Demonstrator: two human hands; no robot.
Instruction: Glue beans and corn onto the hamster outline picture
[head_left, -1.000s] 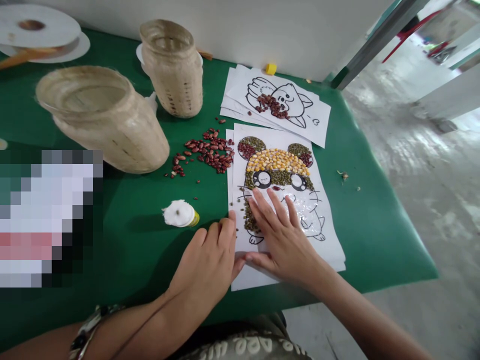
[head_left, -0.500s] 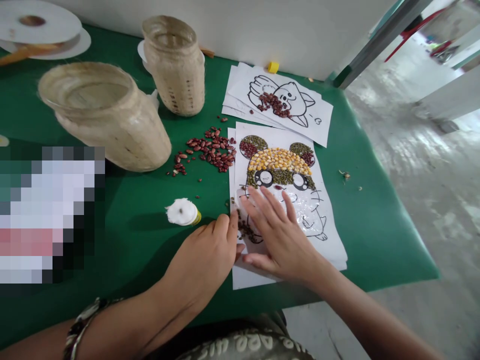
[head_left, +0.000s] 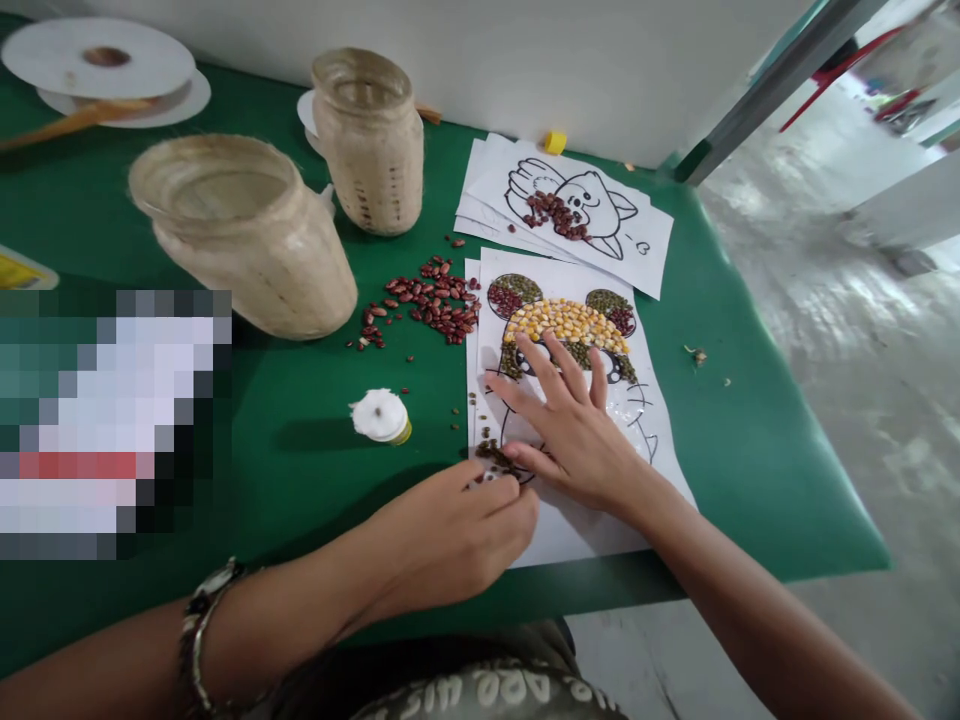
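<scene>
A line drawing of an animal point(head_left: 600, 530) on white paper lies before me, its ears and head covered with green beans, red beans and yellow corn kernels point(head_left: 570, 318). Glue shines on its lower face. My right hand point(head_left: 581, 440) rests over the drawing, fingers spread, hiding much of the face. At the paper's lower left, my left hand point(head_left: 465, 525) has its fingers curled and pinched beside a small heap of green beans point(head_left: 495, 457). Whatever its fingertips hold is hidden. Red beans point(head_left: 439, 300) lie loose left of the paper.
A small tub with a white top point(head_left: 380, 415) stands left of the paper. Two twine-wrapped jars point(head_left: 255, 240) and a white spool point(head_left: 97, 60) are farther back. Another drawing point(head_left: 600, 205) with red beans lies behind. The green table point(head_left: 780, 480) ends at the right.
My left hand has moved down and slightly right, its fingers now pinched below the green beans. My right hand has shifted up over the animal's eyes. The view has shifted slightly.
</scene>
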